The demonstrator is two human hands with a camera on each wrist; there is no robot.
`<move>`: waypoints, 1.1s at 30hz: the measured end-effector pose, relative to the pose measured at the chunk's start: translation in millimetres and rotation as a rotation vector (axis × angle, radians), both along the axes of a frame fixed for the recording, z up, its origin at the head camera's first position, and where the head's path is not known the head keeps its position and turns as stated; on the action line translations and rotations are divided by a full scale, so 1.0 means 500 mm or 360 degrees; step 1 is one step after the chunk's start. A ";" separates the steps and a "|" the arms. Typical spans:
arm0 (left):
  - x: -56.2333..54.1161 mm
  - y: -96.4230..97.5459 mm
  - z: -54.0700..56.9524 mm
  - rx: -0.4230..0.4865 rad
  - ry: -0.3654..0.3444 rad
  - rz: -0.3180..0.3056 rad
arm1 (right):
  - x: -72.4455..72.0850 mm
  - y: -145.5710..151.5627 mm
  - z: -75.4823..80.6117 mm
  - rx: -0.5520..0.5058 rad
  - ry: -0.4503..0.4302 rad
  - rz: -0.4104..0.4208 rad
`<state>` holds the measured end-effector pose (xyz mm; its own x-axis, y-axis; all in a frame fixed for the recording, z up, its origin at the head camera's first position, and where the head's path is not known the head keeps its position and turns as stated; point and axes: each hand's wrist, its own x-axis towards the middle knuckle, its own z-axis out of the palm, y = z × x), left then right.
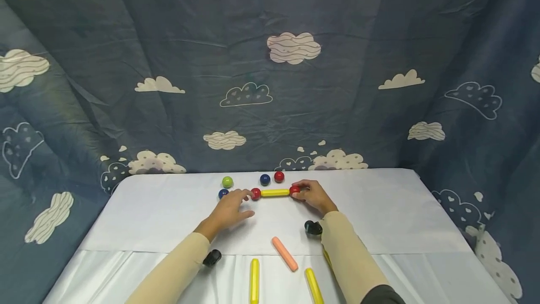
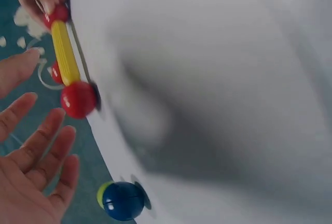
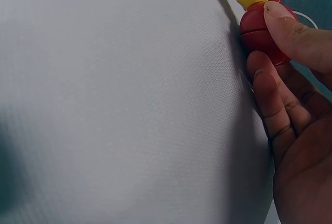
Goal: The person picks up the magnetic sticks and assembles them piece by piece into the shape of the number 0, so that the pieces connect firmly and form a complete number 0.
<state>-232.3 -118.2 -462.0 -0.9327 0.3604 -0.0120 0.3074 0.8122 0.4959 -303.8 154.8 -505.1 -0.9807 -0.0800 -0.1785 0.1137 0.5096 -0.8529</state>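
A yellow ribbed rod (image 1: pixel 275 193) lies on the white table with a red ball at each end. My right hand (image 1: pixel 313 195) pinches the right-end red ball (image 3: pixel 257 33) between thumb and fingers. Beside the left-end red ball (image 2: pixel 79 100) is my left hand (image 1: pixel 228 209), its fingers spread and fairly straight. In the left wrist view a gap shows between those fingers and the ball; nothing is held there. A blue ball (image 1: pixel 223 193) sits just behind the left hand, partly covered by it in the head view.
Along the back stand a green ball (image 1: pixel 227 182), another blue ball (image 1: pixel 265 179) and a loose red ball (image 1: pixel 279 176). Nearer the front lie an orange rod (image 1: pixel 285 254) and yellow rods (image 1: pixel 254 280), one partly under the right sleeve. A cloud-patterned curtain (image 1: pixel 190 121) hangs behind the table.
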 end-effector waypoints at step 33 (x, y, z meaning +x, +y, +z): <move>0.245 0.028 -0.039 0.0571 -0.0632 0.0107 | -0.002 0.001 0.000 -0.0015 0.0028 0.0027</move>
<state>-109.6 -104.2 -481.7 -0.9025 0.3465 -0.2558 -0.0072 0.5816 0.8135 -305.1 155.3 -504.9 -0.9822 -0.0985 -0.1601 0.0897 0.5031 -0.8596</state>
